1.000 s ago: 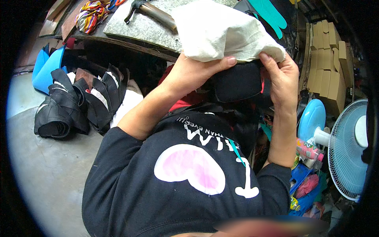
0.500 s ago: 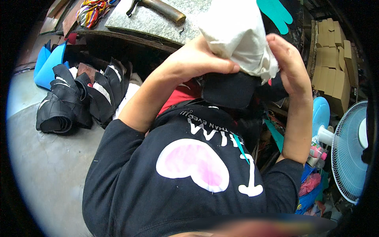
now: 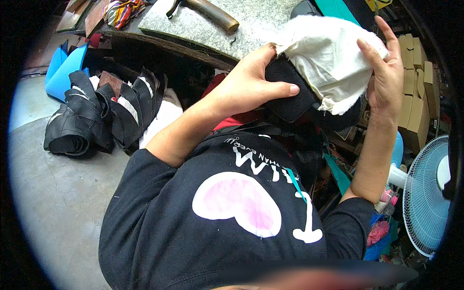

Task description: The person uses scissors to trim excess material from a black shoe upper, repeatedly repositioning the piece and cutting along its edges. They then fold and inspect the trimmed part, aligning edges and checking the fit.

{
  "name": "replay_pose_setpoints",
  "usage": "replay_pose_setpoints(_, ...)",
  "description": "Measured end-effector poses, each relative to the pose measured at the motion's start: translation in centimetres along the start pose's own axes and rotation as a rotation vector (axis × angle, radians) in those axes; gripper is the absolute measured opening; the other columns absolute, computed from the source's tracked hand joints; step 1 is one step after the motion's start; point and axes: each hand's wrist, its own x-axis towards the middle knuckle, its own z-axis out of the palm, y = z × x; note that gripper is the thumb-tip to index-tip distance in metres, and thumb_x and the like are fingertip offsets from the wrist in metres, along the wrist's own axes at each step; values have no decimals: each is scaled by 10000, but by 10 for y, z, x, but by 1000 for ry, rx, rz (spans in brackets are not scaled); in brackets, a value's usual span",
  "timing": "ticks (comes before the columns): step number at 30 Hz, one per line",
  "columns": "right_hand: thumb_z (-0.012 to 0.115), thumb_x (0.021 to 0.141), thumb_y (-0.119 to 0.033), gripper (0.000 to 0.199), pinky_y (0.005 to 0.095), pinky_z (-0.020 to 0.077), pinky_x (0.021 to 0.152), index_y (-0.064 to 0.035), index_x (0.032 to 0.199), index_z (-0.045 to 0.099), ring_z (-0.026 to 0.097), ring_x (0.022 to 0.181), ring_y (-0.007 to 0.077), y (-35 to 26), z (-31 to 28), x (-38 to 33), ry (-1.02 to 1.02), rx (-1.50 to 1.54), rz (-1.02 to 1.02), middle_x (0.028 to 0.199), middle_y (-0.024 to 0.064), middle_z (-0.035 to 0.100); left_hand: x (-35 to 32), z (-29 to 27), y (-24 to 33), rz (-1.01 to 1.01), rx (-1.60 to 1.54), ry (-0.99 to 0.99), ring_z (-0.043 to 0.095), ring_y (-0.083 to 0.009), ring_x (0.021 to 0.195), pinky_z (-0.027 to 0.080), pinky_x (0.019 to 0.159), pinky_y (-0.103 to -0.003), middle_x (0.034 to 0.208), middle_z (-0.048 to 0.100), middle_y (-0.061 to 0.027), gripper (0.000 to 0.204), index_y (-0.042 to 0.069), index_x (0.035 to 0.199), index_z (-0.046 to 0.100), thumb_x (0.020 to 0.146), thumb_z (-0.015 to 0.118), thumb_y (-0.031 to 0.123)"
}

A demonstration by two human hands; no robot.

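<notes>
A black ribbed fabric piece (image 3: 286, 92) with white cloth (image 3: 333, 60) spread over its far side is held up in front of my chest; it resembles a shoe upper with its lining turned out. My left hand (image 3: 258, 79) grips the black part, thumb flat on its face and fingers mostly hidden behind. At the right, my right hand (image 3: 384, 72) has the white cloth's edge between thumb and fingers, its index finger stretched upward. The cloth's frayed lower edge hangs loose.
Beyond my hands, a hammer (image 3: 212, 14) lies on a grey stone slab (image 3: 193, 38). Bundled black pieces with white lining (image 3: 92, 113) and a blue sheet (image 3: 67, 72) are at left. Cardboard boxes (image 3: 413, 106) and a fan (image 3: 427, 195) stand at right.
The white cloth has been shifted right and spread wider, uncovering more of the black piece. Both hands have moved a little right, and the right index finger now points up.
</notes>
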Motion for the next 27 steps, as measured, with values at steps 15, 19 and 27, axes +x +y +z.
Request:
replay_pose_setpoints(15, 609, 954, -166, 187, 231, 520, 783, -80, 1115, 648, 620, 911, 89, 63, -12, 39, -106, -115, -139, 982, 34, 667, -8, 4, 20, -56, -442, -15, 625, -160, 1005, 519, 892, -296, 1153, 624, -118, 571, -52, 1320, 454, 837, 729, 81)
replay_pose_setpoints(19, 598, 969, -254, 336, 225, 495, 737, -39, 1222, 545, 594, 882, 94, 52, -18, 38, -33, -232, -185, 981, 52, 611, -6, 2, 20, -2, -473, 113, 632, -158, 997, 537, 861, -283, 1110, 639, -118, 504, -57, 1276, 482, 846, 712, 72)
replay_pose_setpoints(27, 808, 704, -205, 413, 345, 471, 893, -102, 1074, 655, 559, 1052, 241, -27, 2, -18, -351, -862, -680, 1121, 57, 622, 1, -7, 5, 35, -510, 235, 657, -148, 887, 558, 790, -271, 1056, 654, -116, 441, -62, 1217, 510, 857, 705, 102)
